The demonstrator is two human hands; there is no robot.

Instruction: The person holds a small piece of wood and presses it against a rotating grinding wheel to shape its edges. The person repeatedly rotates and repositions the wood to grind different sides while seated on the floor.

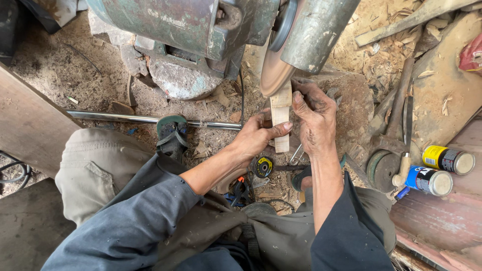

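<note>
- Head view: pale wooden strip [280, 119] at centre, long axis running 12 to 6 o'clock, top end touching grinding disc [275, 70]
- Left hand [257, 136] grips it from 8 o'clock
- Right hand [315, 118] pinches it from 3 o'clock, equally near

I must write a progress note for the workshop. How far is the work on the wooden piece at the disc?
Done, it seems: the wooden piece is already a pale, smooth, narrow strip. In hand: the left hand and right hand hold it upright, its top end against the sanding disc of the green machine. Left: I cannot tell how much shaping remains; the top end is partly hidden by the disc.
</note>
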